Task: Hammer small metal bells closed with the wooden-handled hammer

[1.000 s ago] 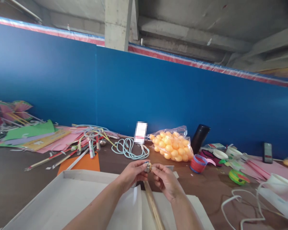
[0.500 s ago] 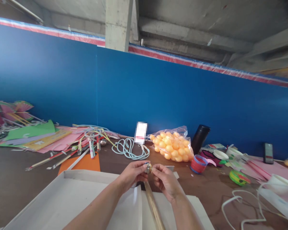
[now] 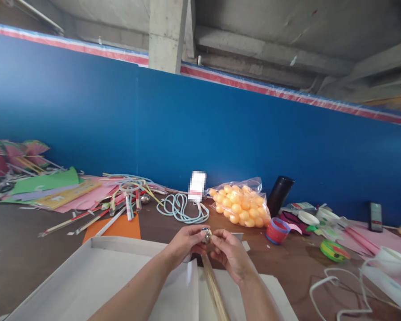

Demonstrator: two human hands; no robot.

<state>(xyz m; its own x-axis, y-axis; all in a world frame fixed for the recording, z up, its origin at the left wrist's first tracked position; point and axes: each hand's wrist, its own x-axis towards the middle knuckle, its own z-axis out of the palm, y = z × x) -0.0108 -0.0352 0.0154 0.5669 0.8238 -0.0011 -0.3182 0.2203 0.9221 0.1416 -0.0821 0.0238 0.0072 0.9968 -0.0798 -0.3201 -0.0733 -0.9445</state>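
Observation:
Between my two hands, above the front of the table, is a small shiny silver-and-gold ball (image 3: 206, 235). My left hand (image 3: 186, 243) pinches it from the left with thumb and fingers. My right hand (image 3: 230, 253) holds its right side with closed fingertips. Fingers cover part of the ball. Below the hands a pale wooden stick or bundle of sticks (image 3: 214, 287) runs toward me, over the open white cardboard box (image 3: 127, 267). Its far end is hidden near my hands.
A bag of orange balls (image 3: 240, 205), a coiled light blue cord (image 3: 183, 209) and a dark bottle (image 3: 280, 194) stand beyond my hands. Paper sheets (image 3: 50, 180) and rods (image 3: 83, 218) lie left. Tape rolls (image 3: 334, 250), cups and a white cord (image 3: 321, 285) are right.
The ball has turned a little between my fingers, and more of its silver surface shows. Both hands keep nearly the same place. The whole view has shifted slightly.

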